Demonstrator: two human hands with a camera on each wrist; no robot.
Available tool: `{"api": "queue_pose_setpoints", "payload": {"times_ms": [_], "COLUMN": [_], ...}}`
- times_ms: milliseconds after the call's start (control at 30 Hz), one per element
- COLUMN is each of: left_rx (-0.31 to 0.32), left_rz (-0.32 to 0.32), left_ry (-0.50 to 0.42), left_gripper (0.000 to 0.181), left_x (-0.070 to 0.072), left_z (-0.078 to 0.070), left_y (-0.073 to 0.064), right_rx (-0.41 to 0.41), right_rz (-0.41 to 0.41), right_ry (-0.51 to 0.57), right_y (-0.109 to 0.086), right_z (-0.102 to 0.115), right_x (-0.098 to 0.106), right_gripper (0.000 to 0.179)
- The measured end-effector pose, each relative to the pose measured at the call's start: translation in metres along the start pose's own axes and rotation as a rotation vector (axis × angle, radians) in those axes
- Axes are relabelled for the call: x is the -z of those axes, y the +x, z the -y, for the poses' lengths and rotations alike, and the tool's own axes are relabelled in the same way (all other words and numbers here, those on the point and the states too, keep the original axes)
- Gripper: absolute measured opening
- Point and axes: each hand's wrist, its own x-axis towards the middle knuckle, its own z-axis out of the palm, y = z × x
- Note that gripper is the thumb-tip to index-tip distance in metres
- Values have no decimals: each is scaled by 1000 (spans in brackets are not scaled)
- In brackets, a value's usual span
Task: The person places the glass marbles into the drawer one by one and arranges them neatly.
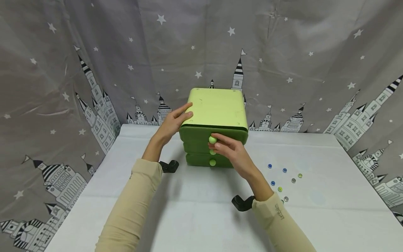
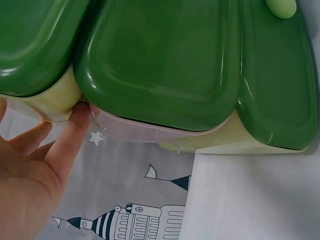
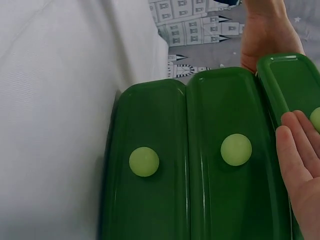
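Note:
A small drawer unit [image 1: 217, 105] with a light yellow-green top and dark green drawer fronts stands on the white table. My left hand [image 1: 172, 123] lies against its left side, fingers fairly straight and reaching the top's edge. In the left wrist view, the fingers of that hand [image 2: 35, 170] touch the unit's side by the top drawer. My right hand [image 1: 231, 154] pinches the round light green knob [image 1: 212, 140] of the top drawer between thumb and finger. A thin dark gap shows between the top panel and this drawer. Two lower knobs [image 3: 236, 149] are untouched.
Several small blue, yellow-green and clear glass-like pieces [image 1: 284, 170] lie scattered on the white tablecloth [image 1: 201, 217], right of the unit. Behind hangs a grey curtain [image 1: 141, 52] with stars and castles. Black wrist mounts [image 1: 242, 203] stick out from both sleeves.

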Motion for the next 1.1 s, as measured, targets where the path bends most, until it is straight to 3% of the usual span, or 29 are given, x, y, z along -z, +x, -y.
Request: {"api": "queue_pose_setpoints", "payload": {"times_ms": [333,700,1100], "left_rx": [-16,23,9], "left_rz": [13,34,51], "left_ry": [18,-9,-14], "left_gripper": [54,57,56], "left_x": [3,8,6], "left_z": [0,4,2], "left_y": [-2,-2,-2], "right_rx": [0,3,4], "right_rz": [28,101,112], "right_ry": [-26,-28,-78], "right_y": [-12,-30,-51], "right_z": [4,7,11], "right_x": [-3,-13,-22], "right_gripper": [47,50,47]}}
